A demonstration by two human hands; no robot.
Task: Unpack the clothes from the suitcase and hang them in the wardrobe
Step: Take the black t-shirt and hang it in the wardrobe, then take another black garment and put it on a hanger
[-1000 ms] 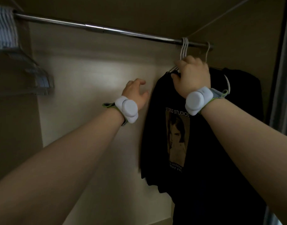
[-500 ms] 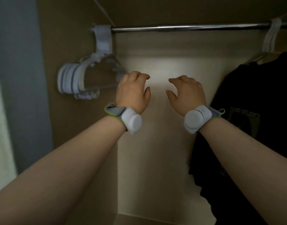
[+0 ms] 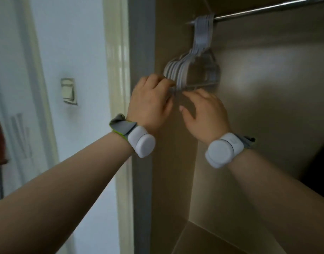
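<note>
white wrist pods [image 3: 143, 143], grey straps [image 3: 121, 123]

A shiny round metal wardrobe rail [image 3: 267, 9] runs in from two o'clock, with a bunch of pale grey plastic hangers [image 3: 202, 35] hooked over its end at twelve o'clock.

The rail [image 3: 267, 9] at upper right is bare metal with a dull shine, and the hangers [image 3: 202, 39] on it look like smooth pale plastic. The wardrobe wall [image 3: 276, 107] is a matt beige panel. The wrist devices [image 3: 142, 142] are smooth white plastic on grey cloth straps.
</note>
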